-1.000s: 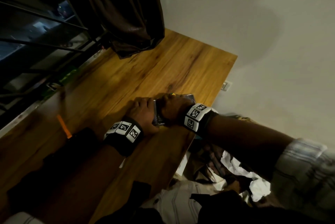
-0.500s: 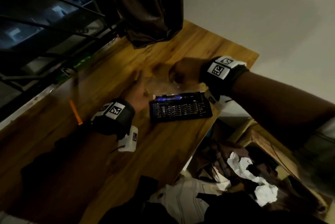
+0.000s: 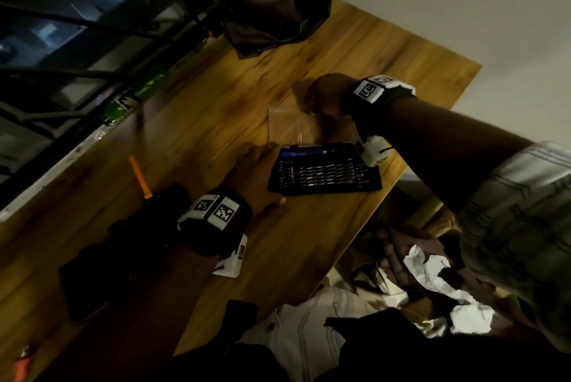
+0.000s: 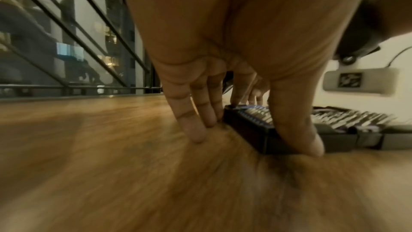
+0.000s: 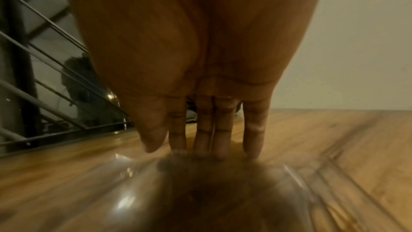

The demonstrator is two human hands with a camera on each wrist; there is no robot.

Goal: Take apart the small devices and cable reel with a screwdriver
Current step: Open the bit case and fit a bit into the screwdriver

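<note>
Your left hand [image 3: 251, 167] braces the short end of the black plastic tray of metal screwdriver bits [image 3: 324, 172], thumb and straight fingers [image 4: 196, 121] against its edge, probably to keep it still on the wooden bench [image 3: 386, 51]. Your right hand [image 3: 327, 94], fingers straight, presses the clear plastic lid [image 3: 290, 125] flat just beyond the tray, leaving the blue-handled screwdriver [image 3: 304, 153] in its top row exposed but untouched.

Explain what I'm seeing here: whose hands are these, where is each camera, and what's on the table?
No machine: a person's bare hands, each wrist wearing a tagged band and camera. The wide picture comes from a head camera; the two close ones look along each hand.

On the wooden table lies an open black screwdriver bit case, its clear lid folded back. The left hand steadies the case's end, thumb and fingers straight. The right hand presses straight fingers on the lid. Neither holds a tool.
</note>
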